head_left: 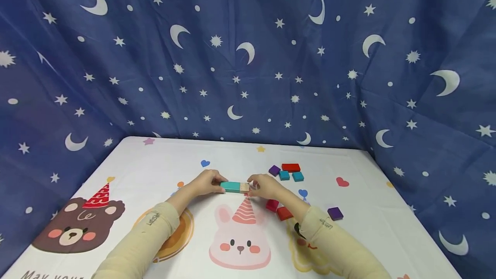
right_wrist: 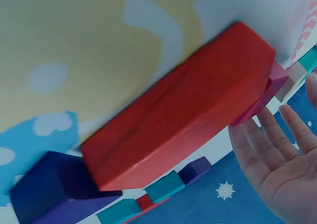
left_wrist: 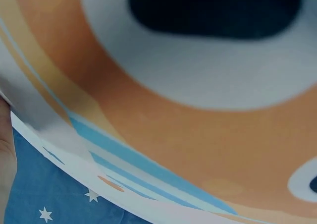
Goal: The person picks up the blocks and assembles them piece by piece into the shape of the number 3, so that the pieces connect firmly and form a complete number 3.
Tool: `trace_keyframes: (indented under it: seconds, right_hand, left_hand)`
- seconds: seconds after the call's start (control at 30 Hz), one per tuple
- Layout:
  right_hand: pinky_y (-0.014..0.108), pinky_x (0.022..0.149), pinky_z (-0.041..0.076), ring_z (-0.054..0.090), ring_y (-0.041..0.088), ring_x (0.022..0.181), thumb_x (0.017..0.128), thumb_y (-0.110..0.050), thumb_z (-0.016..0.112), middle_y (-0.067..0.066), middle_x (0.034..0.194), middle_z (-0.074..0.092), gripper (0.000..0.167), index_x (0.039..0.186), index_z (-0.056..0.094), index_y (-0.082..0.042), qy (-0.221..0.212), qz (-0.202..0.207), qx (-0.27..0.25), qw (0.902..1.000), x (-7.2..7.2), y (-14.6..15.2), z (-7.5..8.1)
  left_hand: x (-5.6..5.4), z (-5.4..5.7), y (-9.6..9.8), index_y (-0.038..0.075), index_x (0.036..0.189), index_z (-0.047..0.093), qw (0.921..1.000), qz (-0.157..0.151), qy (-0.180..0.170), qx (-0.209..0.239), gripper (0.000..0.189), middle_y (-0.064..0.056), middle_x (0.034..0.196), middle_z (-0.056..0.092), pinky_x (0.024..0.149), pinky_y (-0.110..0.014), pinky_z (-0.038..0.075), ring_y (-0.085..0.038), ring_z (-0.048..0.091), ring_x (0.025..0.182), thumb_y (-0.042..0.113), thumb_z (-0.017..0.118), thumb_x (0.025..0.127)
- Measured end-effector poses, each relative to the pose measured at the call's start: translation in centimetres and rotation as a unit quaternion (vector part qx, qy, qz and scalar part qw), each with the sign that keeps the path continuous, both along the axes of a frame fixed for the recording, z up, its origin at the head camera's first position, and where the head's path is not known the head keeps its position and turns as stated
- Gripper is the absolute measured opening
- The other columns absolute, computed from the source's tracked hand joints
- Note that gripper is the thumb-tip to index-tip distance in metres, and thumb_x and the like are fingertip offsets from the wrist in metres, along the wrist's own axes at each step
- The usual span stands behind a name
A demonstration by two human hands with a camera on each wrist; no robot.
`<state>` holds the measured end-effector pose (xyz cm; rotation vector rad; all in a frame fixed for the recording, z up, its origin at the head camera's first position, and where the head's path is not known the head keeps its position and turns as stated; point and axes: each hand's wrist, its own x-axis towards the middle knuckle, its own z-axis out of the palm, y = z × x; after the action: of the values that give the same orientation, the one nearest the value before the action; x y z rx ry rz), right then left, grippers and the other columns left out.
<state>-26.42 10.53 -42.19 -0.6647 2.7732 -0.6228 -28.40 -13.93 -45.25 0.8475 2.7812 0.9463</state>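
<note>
On the white table a teal block (head_left: 231, 187) lies end to end with a short plain-wood block (head_left: 244, 187). My left hand (head_left: 206, 183) pinches the teal block's left end between thumb and fingers. From the other side my right hand (head_left: 265, 186) reaches around the plain-wood block's free end; its fingers look loosely bent and spread in the right wrist view, and I see no firm grip. Below that hand are a pink-red block (head_left: 272, 205) and a long red block (right_wrist: 178, 110). The left wrist view shows mostly printed cloth, with a sliver of hand at its edge.
Behind my right hand sit a red block (head_left: 291, 167), two small teal blocks (head_left: 284, 175) and a purple block (head_left: 274, 170). Another purple block (head_left: 335, 213) lies beside the right forearm. A dark blue star-patterned curtain (head_left: 248, 76) stands around the table's far edges.
</note>
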Motion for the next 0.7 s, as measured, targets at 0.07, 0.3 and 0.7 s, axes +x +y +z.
trace_keyframes:
  seconds: [0.07, 0.3, 0.7]
  right_hand:
    - [0.031, 0.077, 0.052, 0.053, 0.016, 0.079, 0.081, -0.021, 0.074, 0.012, 0.106, 0.066, 0.040, 0.117, 0.063, -0.008, 0.004, -0.003, 0.004, 1.0000, 0.3, 0.3, -0.2]
    - [0.037, 0.086, 0.053, 0.058, 0.020, 0.089, 0.081, -0.022, 0.074, 0.010, 0.106, 0.066, 0.038, 0.116, 0.064, -0.009, 0.009, -0.015, 0.005, 0.9998, 1.0, 1.0, 0.0]
    - [0.039, 0.086, 0.054, 0.061, 0.023, 0.097, 0.082, -0.019, 0.073, 0.010, 0.108, 0.066, 0.032, 0.111, 0.067, -0.009, 0.030, -0.045, -0.005, 0.9985, 1.4, 2.9, 0.2]
  left_hand:
    - [0.1, 0.1, -0.1, 0.004, 0.105, 0.072, 1.0000, 0.001, -0.003, 0.000, 0.032, -0.004, 0.087, 0.065, 0.071, -0.019, 0.043, -0.008, 0.050, 0.077, 0.020, 0.076, 0.078]
    - [0.0, 0.3, -0.2, 0.002, 0.106, 0.071, 1.0000, -0.003, -0.001, 0.003, 0.033, -0.005, 0.087, 0.066, 0.069, -0.019, 0.041, -0.007, 0.048, 0.075, 0.020, 0.076, 0.078]
    - [0.1, 0.2, -0.2, 0.002, 0.106, 0.071, 1.0000, -0.001, -0.005, 0.006, 0.033, -0.005, 0.086, 0.065, 0.067, -0.018, 0.040, -0.009, 0.047, 0.074, 0.020, 0.076, 0.078]
